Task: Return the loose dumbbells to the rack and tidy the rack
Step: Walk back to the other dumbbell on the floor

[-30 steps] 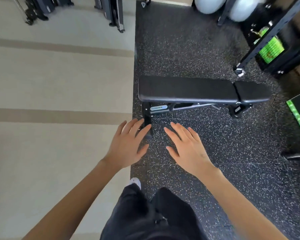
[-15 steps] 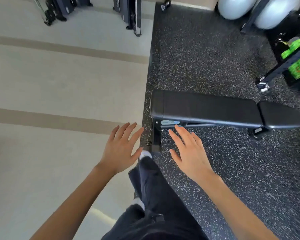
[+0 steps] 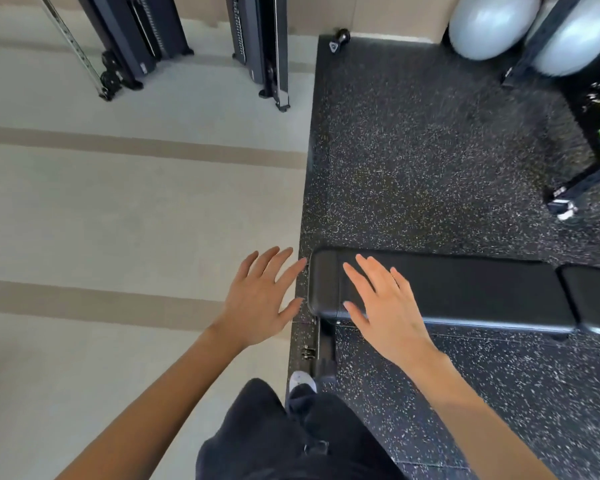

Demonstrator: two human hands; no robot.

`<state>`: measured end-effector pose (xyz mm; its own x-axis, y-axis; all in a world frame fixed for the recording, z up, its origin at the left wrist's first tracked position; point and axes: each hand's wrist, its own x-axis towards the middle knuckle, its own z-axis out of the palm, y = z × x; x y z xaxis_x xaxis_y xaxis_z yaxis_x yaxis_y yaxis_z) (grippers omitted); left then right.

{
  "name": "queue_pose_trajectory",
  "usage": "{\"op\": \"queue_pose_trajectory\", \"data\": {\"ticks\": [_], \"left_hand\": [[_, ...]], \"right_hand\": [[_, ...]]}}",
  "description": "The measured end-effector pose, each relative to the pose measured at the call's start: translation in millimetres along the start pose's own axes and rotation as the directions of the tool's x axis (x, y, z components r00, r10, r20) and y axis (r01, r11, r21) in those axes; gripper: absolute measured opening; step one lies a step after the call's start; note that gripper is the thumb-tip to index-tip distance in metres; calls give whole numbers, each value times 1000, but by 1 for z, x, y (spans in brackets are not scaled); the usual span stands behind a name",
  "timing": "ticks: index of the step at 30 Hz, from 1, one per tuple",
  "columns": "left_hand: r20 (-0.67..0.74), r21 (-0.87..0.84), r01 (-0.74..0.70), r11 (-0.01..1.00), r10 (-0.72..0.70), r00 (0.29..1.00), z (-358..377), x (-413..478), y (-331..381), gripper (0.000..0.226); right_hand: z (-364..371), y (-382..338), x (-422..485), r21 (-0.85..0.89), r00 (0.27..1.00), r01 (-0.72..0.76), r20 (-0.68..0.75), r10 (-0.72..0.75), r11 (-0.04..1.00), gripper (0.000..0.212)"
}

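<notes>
1. My left hand point(image 3: 257, 299) and right hand point(image 3: 385, 303) hover with fingers spread, carrying nothing.
2. Below them lies the bench point(image 3: 465, 292).
3. One loose dumbbell point(image 3: 338, 41) lies far off at the mat's corner, uncollected; the dumbbell rack is not identifiable.
</notes>
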<state>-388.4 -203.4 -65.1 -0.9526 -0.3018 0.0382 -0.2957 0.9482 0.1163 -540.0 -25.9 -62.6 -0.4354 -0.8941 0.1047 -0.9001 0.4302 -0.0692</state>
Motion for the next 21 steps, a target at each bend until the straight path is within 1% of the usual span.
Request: {"op": "queue_pose_trajectory", "data": {"ticks": [6, 11, 14, 18, 21], "left_hand": [[18, 6, -74, 997, 74, 997, 6, 79, -38, 58], [33, -28, -142, 989, 143, 989, 23, 147, -76, 58], [5, -27, -175, 984, 175, 984, 24, 185, -115, 57], [4, -18, -228, 974, 228, 974, 12, 244, -181, 57], [-18, -8, -266, 964, 266, 964, -5, 291, -230, 57]], "right_hand": [[7, 26, 64, -12, 997, -66, -41, 66, 998, 60], [36, 37, 111, -3, 984, -179, -12, 179, 984, 66], [45, 41, 162, -13, 981, -194, 10, 194, 981, 66], [45, 38, 244, 18, 956, -291, -22, 291, 957, 62], [48, 26, 308, 44, 946, -321, -42, 323, 946, 55]]}}
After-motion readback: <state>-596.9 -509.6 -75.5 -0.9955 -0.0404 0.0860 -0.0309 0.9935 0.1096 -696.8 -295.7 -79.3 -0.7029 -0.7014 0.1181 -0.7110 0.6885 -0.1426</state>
